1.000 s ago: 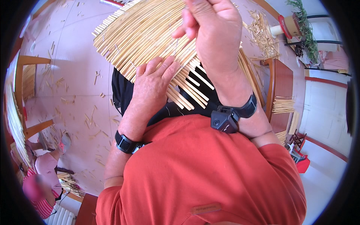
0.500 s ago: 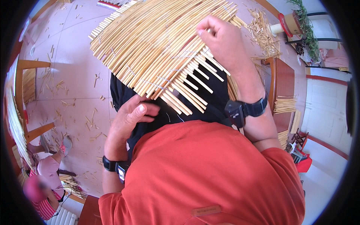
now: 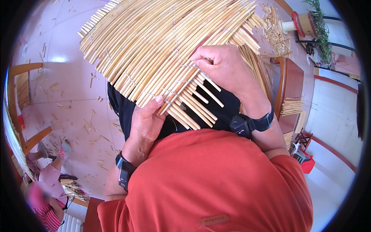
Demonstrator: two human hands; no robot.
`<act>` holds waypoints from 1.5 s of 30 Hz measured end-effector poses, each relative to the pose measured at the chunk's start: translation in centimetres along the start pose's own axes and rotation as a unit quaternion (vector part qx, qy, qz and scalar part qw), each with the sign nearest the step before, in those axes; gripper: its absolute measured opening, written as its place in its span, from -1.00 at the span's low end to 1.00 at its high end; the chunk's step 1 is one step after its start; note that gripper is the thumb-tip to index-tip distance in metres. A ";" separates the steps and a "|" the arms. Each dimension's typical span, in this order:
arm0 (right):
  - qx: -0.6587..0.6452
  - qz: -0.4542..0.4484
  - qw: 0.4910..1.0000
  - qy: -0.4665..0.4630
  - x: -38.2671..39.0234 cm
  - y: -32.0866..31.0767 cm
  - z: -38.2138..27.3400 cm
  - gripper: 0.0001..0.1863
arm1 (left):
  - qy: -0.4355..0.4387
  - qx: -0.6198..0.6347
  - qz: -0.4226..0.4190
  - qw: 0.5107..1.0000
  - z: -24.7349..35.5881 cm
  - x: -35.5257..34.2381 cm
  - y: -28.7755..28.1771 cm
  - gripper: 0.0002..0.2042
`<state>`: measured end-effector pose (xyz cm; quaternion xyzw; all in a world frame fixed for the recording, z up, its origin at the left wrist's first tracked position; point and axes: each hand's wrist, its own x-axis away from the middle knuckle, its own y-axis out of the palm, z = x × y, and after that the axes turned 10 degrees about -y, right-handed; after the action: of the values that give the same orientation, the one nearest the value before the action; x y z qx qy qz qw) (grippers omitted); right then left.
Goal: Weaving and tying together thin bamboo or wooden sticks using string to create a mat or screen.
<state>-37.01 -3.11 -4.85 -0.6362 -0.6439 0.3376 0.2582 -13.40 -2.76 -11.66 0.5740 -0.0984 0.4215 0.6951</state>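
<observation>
A mat of pale yellow reed stalks (image 3: 143, 50), bound by rows of thin light string, lies over my lap. My left hand (image 3: 147, 120) is closed on its near corner, thumb on top and fingers underneath, out of sight. Shorter stalk ends (image 3: 197, 106) stick out past the bound edge toward my body. Over that edge, my right hand (image 3: 222, 65) is closed in a pinch on a thin string (image 3: 186, 60), which runs across the stalks. Its lower fingers are curled into the palm.
Loose stalk pieces (image 3: 91, 123) litter the tiled floor at left, with a heap (image 3: 275, 34) at far right. A wooden bench (image 3: 293, 81) stands at right beside bundled stalks (image 3: 291, 106). Another person (image 3: 48, 193) sits at lower left. A potted plant (image 3: 307, 25) is at upper right.
My left hand has moved up from below the mat and taken hold of its near corner. The right hand has come down and left to the string. The mat has shifted slightly left.
</observation>
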 end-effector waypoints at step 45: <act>0.060 -0.083 0.992 -0.078 -1.7 -1.7 -2.0 -0.84 | 0.029 0.001 -0.007 1.000 -0.1 -0.5 -0.6 -0.40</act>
<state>-36.42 -4.53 -2.12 -0.5358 -0.6912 0.4016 0.2717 -13.31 -2.95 -12.44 0.5626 -0.0735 0.4331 0.7004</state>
